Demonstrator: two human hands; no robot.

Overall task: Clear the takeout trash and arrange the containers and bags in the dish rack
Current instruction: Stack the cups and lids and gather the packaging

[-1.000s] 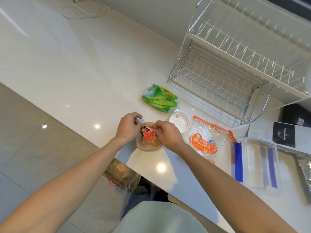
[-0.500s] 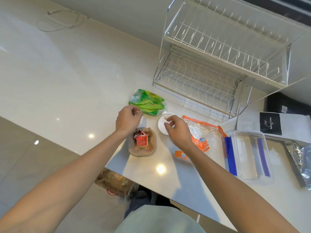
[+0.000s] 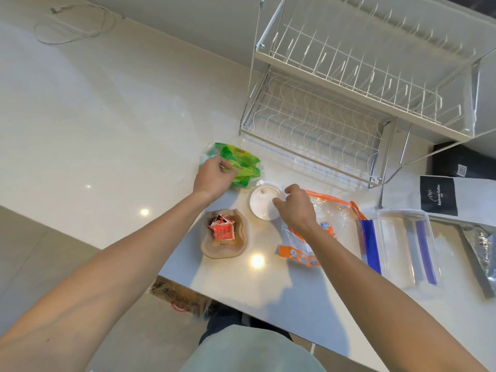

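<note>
My left hand [image 3: 214,176] has its fingers curled onto a green plastic wrapper [image 3: 243,165] lying in front of the dish rack [image 3: 316,122]. My right hand [image 3: 295,208] pinches the right rim of a round white lid [image 3: 260,202] that rests on the counter. Nearer to me sits a crushed brown paper cup [image 3: 214,248] with red sauce packets [image 3: 222,230] inside. A clear zip bag with orange trim [image 3: 332,210] lies under my right wrist. A clear container with blue strips [image 3: 400,245] is to its right. Both tiers of the rack hold nothing.
A white coffee bag with a black label [image 3: 440,196], a foil bag [image 3: 480,245] and a black box [image 3: 461,162] lie at the right. A white cable [image 3: 72,25] is coiled at the far left. A brown-printed trash bag [image 3: 182,296] hangs below the counter's edge.
Both hands have left the brown cup and its packets. The left hand moved up to the green wrapper, the right one to the white lid. The view shifted left.
</note>
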